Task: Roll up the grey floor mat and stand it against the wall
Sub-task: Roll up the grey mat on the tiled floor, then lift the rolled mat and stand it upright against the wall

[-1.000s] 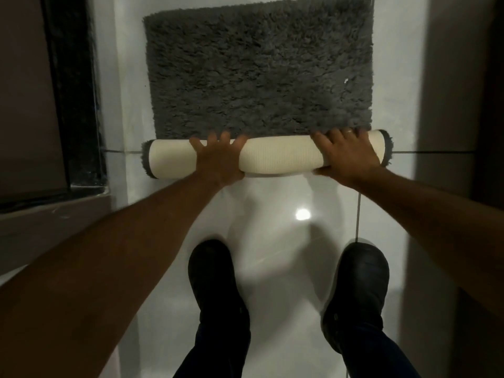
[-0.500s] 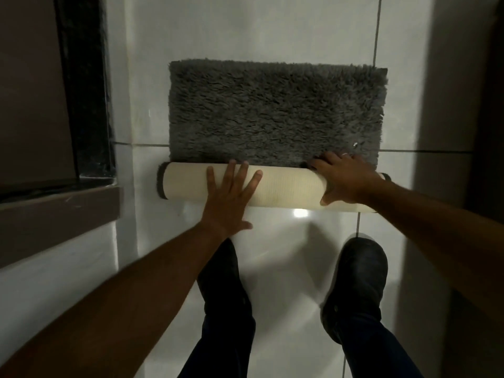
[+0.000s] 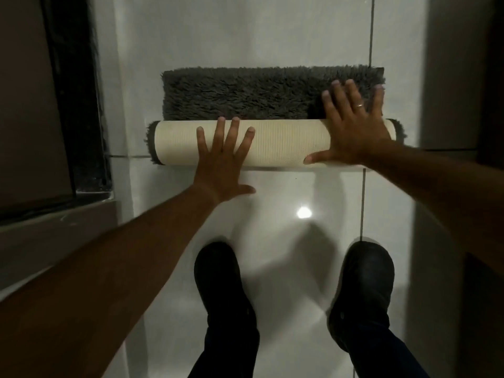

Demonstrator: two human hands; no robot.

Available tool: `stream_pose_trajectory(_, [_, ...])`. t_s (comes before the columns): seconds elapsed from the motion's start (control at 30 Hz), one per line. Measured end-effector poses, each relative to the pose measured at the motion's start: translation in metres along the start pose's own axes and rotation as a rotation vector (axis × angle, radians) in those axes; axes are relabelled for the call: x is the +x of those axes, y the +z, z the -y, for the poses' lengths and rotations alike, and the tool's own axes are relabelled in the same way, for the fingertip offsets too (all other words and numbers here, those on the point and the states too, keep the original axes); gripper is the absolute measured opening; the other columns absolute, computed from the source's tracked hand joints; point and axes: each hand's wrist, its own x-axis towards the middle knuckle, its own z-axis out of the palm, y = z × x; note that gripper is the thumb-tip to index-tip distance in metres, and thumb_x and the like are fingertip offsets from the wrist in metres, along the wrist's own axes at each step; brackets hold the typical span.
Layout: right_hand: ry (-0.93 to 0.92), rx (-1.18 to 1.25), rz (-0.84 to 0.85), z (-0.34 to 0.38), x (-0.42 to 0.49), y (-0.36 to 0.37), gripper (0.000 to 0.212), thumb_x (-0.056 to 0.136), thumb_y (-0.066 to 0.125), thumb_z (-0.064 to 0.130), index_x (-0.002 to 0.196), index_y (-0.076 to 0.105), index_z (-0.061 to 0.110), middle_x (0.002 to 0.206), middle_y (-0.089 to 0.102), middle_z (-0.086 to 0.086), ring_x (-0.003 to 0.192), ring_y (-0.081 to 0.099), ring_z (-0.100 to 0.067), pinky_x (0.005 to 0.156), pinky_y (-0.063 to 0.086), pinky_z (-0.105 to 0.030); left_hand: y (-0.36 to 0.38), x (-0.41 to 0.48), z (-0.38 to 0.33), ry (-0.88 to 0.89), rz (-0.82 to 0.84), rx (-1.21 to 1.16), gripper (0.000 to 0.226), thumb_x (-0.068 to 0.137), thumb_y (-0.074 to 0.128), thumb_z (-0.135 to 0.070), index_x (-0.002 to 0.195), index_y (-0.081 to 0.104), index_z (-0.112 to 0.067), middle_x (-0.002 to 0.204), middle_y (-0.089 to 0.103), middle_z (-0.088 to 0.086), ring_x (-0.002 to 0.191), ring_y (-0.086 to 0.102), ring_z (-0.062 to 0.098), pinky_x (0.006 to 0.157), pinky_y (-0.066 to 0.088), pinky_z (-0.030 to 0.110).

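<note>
The grey shaggy floor mat (image 3: 240,95) lies on the pale tiled floor, most of it wound into a roll (image 3: 278,141) with the cream ribbed backing outward. Only a short flat strip of grey pile shows beyond the roll. My left hand (image 3: 222,162) rests flat on the roll left of its middle, fingers spread, palm partly on the floor. My right hand (image 3: 354,124) presses flat on the roll's right end, fingers spread and reaching over onto the grey pile. Neither hand grips the mat.
A dark door frame (image 3: 79,105) and a grey ledge (image 3: 54,230) stand on the left. A wall (image 3: 458,77) runs along the right side. My two black shoes (image 3: 221,285) (image 3: 362,285) stand on the glossy tiles just behind the roll.
The roll has moved forward and grown thicker, and the flat grey strip has become much shorter. Both hands have shifted from curled over the roll to flat with fingers spread.
</note>
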Motion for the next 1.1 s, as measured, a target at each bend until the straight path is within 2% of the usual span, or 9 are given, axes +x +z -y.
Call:
stream_pose_trajectory(0.1, [-0.178, 0.061, -0.061, 0.010, -0.007, 0.003, 0.120, 0.070, 0.049, 0.087, 0.156, 0.009, 0.012, 0.162, 0.017, -0.019, 0.147, 0.019, -0.041, 0.114, 0.014, -0.067, -0.005, 0.026, 0.002, -0.077, 0.047, 0.045, 0.137, 0.053, 0.082, -0.065, 0.155, 0.002, -0.020, 0.160, 0.014, 0.021, 0.145, 0.012, 0.045, 0.109, 0.011, 0.075])
stream_pose_trajectory(0.27, [-0.088, 0.069, -0.085, 0.023, -0.002, 0.007, 0.110, 0.065, 0.079, 0.059, 0.148, 0.026, 0.010, 0.143, 0.044, -0.022, 0.127, 0.043, -0.044, 0.106, 0.031, -0.064, -0.008, 0.043, 0.016, -0.016, -0.056, 0.203, 0.094, 0.069, 0.079, -0.038, 0.147, 0.031, -0.019, 0.128, 0.055, 0.019, 0.110, 0.054, 0.040, 0.093, 0.041, 0.065])
stream_pose_trajectory(0.37, [-0.144, 0.102, -0.040, 0.022, -0.012, 0.003, 0.101, 0.069, 0.080, 0.055, 0.146, 0.031, 0.013, 0.138, 0.049, -0.019, 0.124, 0.047, -0.041, 0.104, 0.035, -0.061, -0.016, 0.032, 0.013, -0.006, -0.002, 0.109, 0.086, 0.075, 0.072, -0.039, 0.149, 0.031, -0.022, 0.129, 0.054, 0.017, 0.110, 0.052, 0.040, 0.097, 0.038, 0.062])
stream_pose_trajectory(0.5, [-0.190, 0.184, 0.228, 0.026, -0.042, 0.007, 0.099, 0.070, 0.073, 0.064, 0.148, 0.028, 0.022, 0.141, 0.048, -0.009, 0.127, 0.045, -0.032, 0.108, 0.031, -0.056, -0.014, -0.003, -0.008, 0.038, 0.323, -0.012, 0.089, 0.083, 0.063, -0.051, 0.153, 0.014, -0.027, 0.147, 0.039, 0.014, 0.128, 0.041, 0.038, 0.104, 0.031, 0.061])
stream_pose_trajectory(0.63, [-0.165, 0.283, 0.471, 0.035, -0.053, 0.015, 0.099, 0.068, 0.075, 0.064, 0.147, 0.029, 0.027, 0.141, 0.050, -0.005, 0.125, 0.049, -0.029, 0.106, 0.039, -0.053, -0.014, 0.000, -0.008, 0.106, 0.532, -0.124, 0.099, 0.073, 0.075, -0.053, 0.149, 0.016, -0.032, 0.147, 0.038, 0.010, 0.132, 0.036, 0.037, 0.106, 0.025, 0.066])
stream_pose_trajectory(0.73, [-0.152, 0.276, 0.540, 0.031, -0.037, 0.009, 0.107, 0.068, 0.077, 0.062, 0.152, 0.023, 0.024, 0.153, 0.037, -0.009, 0.134, 0.040, -0.034, 0.108, 0.036, -0.056, -0.016, 0.024, 0.003, 0.130, 0.588, -0.109, 0.126, 0.058, 0.081, -0.062, 0.153, 0.004, -0.031, 0.160, 0.014, 0.010, 0.145, 0.013, 0.037, 0.110, 0.012, 0.070])
stream_pose_trajectory(0.83, [-0.222, 0.172, 0.496, 0.029, -0.018, 0.004, 0.125, 0.063, 0.078, 0.066, 0.157, 0.005, 0.026, 0.165, 0.000, -0.009, 0.147, 0.012, -0.043, 0.113, 0.018, -0.065, -0.012, 0.045, 0.011, 0.128, 0.635, -0.074, 0.148, 0.048, 0.082, -0.071, 0.153, -0.015, -0.030, 0.163, -0.016, 0.012, 0.146, -0.015, 0.041, 0.110, -0.001, 0.072])
stream_pose_trajectory(0.97, [-0.238, 0.193, 0.480, 0.026, -0.004, 0.008, 0.137, 0.059, 0.081, 0.064, 0.156, -0.009, 0.027, 0.165, -0.015, -0.010, 0.150, -0.001, -0.041, 0.116, 0.013, -0.065, -0.011, 0.060, 0.019, 0.142, 0.683, -0.114, 0.152, 0.043, 0.082, -0.073, 0.153, -0.013, -0.030, 0.164, -0.005, 0.014, 0.148, -0.002, 0.039, 0.113, 0.003, 0.069])
stream_pose_trajectory(1.1, [-0.217, 0.286, 0.506, 0.031, -0.002, 0.000, 0.140, 0.057, 0.080, 0.068, 0.156, -0.009, 0.025, 0.166, -0.006, -0.009, 0.151, 0.001, -0.036, 0.118, 0.011, -0.064, -0.019, 0.054, 0.020, 0.127, 0.597, -0.116, 0.146, 0.043, 0.082, -0.073, 0.155, 0.005, -0.021, 0.152, 0.032, 0.014, 0.136, 0.033, 0.036, 0.111, 0.027, 0.057])
